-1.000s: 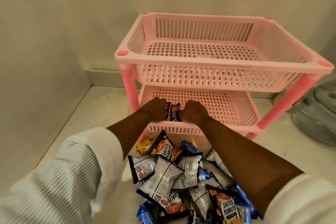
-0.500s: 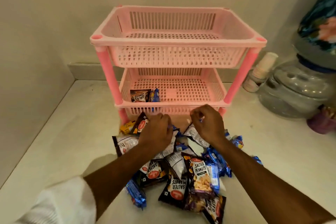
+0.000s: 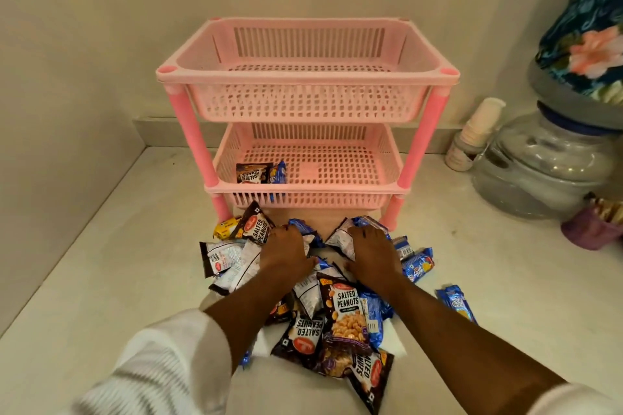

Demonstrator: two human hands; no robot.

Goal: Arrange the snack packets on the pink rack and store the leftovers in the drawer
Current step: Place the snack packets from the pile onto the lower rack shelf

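The pink two-tier rack (image 3: 305, 77) stands against the back wall. Its top tier is empty. At the front left of the lower tier lie a dark salted peanuts packet (image 3: 253, 173) and a blue biscuit packet (image 3: 278, 173). A pile of snack packets (image 3: 344, 313) covers the white counter in front of the rack. My left hand (image 3: 286, 254) presses onto the pile, fingers curled over a blue packet (image 3: 305, 228). My right hand (image 3: 371, 254) is closed over a silver-backed packet (image 3: 339, 236). No drawer is in view.
A clear water jar (image 3: 539, 162) with a floral cover stands at the right, with stacked paper cups (image 3: 477, 133) beside it and a purple cup (image 3: 593, 229) in front. One blue packet (image 3: 455, 302) lies apart at the right. Walls close in at the left and back.
My hands came out of the lower tier, leaving two packets there, and dropped onto the pile. My head moved back, so the whole rack shows.
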